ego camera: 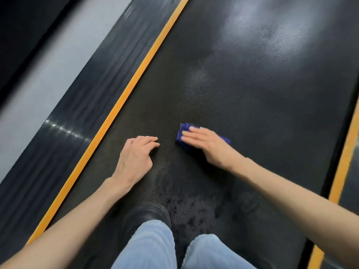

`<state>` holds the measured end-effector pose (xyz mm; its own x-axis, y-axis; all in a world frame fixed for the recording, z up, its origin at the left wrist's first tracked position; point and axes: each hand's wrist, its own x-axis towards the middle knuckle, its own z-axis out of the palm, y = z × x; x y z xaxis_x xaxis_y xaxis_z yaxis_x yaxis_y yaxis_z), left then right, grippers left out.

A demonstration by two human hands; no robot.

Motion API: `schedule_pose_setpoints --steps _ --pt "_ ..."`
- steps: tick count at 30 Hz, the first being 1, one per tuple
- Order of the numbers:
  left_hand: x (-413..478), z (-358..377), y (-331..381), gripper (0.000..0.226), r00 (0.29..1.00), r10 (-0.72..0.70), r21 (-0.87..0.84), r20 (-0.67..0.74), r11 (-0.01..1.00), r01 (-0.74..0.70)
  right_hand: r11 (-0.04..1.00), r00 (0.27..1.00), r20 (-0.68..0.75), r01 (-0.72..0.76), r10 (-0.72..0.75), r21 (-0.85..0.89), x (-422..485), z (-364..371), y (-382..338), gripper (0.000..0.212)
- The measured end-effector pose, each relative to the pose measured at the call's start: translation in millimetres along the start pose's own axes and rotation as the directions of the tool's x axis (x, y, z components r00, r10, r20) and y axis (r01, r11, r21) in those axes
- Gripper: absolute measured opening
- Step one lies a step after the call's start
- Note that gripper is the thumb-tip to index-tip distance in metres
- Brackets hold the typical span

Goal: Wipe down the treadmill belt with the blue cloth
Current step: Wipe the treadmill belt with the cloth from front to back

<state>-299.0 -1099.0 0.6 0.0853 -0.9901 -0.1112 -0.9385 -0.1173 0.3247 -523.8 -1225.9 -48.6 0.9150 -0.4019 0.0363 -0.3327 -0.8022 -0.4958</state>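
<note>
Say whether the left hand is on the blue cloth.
No, the blue cloth lies under the right hand; the left hand touches only the belt.

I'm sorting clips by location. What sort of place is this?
Probably a gym or home workout corner, though little but the machine shows: a textured black treadmill belt, an orange edge strip along it, and a ribbed side rail beyond. The right hand presses a blue cloth on the belt.

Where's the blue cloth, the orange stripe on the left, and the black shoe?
blue cloth (184, 127): head view, on its uncovered top corner.
orange stripe (115, 109): head view, midway along its length.
black shoe (145, 214): head view, on the toe.
</note>
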Motion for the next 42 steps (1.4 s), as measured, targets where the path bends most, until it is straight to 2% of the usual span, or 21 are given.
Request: schedule_pose_setpoints --steps 2,4,7,8,10,13,15,17,19,21,23,24,26,27,29,31,32,34,37,40,42 --pt "4.9 2.7 6.7 0.041 1.000 0.019 0.008 0.012 1.000 -0.019 0.991 0.980 0.145 0.132 -0.136 0.034 -38.0 18.0 -29.7 0.068" --pt "8.6 3.1 10.0 0.041 1.000 0.010 0.001 0.010 1.000 -0.010 0.969 0.934 0.256 0.239 -0.249 0.068 -56.9 26.1 -42.8 0.066" --pt "11.8 2.0 10.9 0.041 1.000 -0.007 0.005 0.020 1.000 0.007 0.935 0.892 0.288 0.350 -0.349 0.049 -42.9 15.1 -27.7 0.059" --pt "11.9 1.7 10.5 0.041 1.000 -0.008 0.013 0.027 1.000 0.008 0.951 0.918 0.254 0.309 -0.303 0.017 -31.7 9.7 -15.6 0.058" --pt "11.4 3.1 10.1 0.039 1.000 -0.010 0.031 0.019 0.999 0.010 0.997 0.994 0.094 0.065 -0.061 -0.036 -7.5 -5.2 14.8 0.061" --pt "12.4 5.2 14.4 0.035 1.000 -0.004 0.078 0.018 0.997 0.002 0.949 0.942 -0.122 -0.316 0.314 -0.001 22.3 -31.2 48.1 0.063" --pt "16.8 5.5 17.8 0.031 1.000 0.000 0.095 0.006 0.995 -0.001 0.933 0.922 -0.147 -0.358 0.358 0.028 26.6 -31.6 36.7 0.061" --pt "22.7 4.7 23.1 0.033 1.000 0.007 0.075 -0.009 0.997 -0.006 0.975 0.970 -0.105 -0.212 0.218 0.068 -0.7 -16.4 5.3 0.052" --pt "28.8 4.0 31.9 0.037 0.999 0.045 0.049 -0.024 0.998 -0.044 0.994 0.999 0.042 -0.020 0.016 0.108 -46.3 5.3 -29.5 0.053" --pt "33.3 4.3 41.5 0.040 0.995 0.096 0.037 -0.033 0.995 -0.095 0.989 0.979 0.162 0.111 -0.126 0.095 -81.7 16.3 -41.8 0.058" --pt "34.8 7.4 45.2 0.043 0.994 0.113 0.029 -0.009 0.993 -0.113 0.980 0.962 0.187 0.195 -0.200 0.046 -91.8 13.9 -25.9 0.058" --pt "34.7 9.6 44.5 0.044 0.993 0.115 0.025 0.014 0.993 -0.115 0.988 0.974 0.164 0.156 -0.157 0.019 -87.2 5.4 -14.5 0.056" --pt "32.2 14.0 41.9 0.046 0.991 0.125 0.011 0.055 0.992 -0.125 0.998 0.997 0.018 -0.069 0.069 -0.014 -72.2 -15.4 17.6 0.055" --pt "30.3 15.8 41.7 0.046 0.990 0.131 0.001 0.060 0.991 -0.132 0.976 0.973 -0.074 -0.217 0.217 0.015 -65.2 -26.4 37.9 0.056" --pt "27.1 16.9 45.2 0.044 0.988 0.147 -0.017 0.053 0.989 -0.147 0.879 0.853 -0.215 -0.467 0.476 0.093 -54.3 -43.6 69.4 0.054" --pt "27.1 17.0 50.9 0.044 0.983 0.181 -0.026 0.037 0.983 -0.180 0.816 0.769 -0.279 -0.561 0.575 0.138 -45.9 -48.0 77.1 0.052" --pt "28.4 17.4 53.7 0.044 0.978 0.207 -0.028 0.034 0.978 -0.207 0.821 0.770 -0.287 -0.551 0.570 0.151 -43.7 -44.5 70.1 0.052" --pt "32.1 19.4 59.4 0.044 0.968 0.249 -0.028 0.026 0.968 -0.248 0.872 0.846 -0.212 -0.470 0.489 0.135 -49.5 -31.4 39.3 0.053" --pt "37.2 23.6 67.7 0.043 0.963 0.269 -0.010 0.011 0.963 -0.269 0.971 0.982 -0.009 -0.186 0.189 0.151 -89.2 -2.2 -16.1 0.052" --pt "38.1 27.9 74.6 0.043 0.955 0.297 -0.002 0.000 0.955 -0.297 0.997 0.989 0.146 -0.012 0.001 0.076 -131.6 11.2 -29.2 0.064" --pt "37.5 29.3 77.1 0.043 0.952 0.307 -0.010 0.012 0.952 -0.307 0.999 0.987 0.155 0.036 -0.037 0.007 -137.6 -1.0 -11.9 0.068"
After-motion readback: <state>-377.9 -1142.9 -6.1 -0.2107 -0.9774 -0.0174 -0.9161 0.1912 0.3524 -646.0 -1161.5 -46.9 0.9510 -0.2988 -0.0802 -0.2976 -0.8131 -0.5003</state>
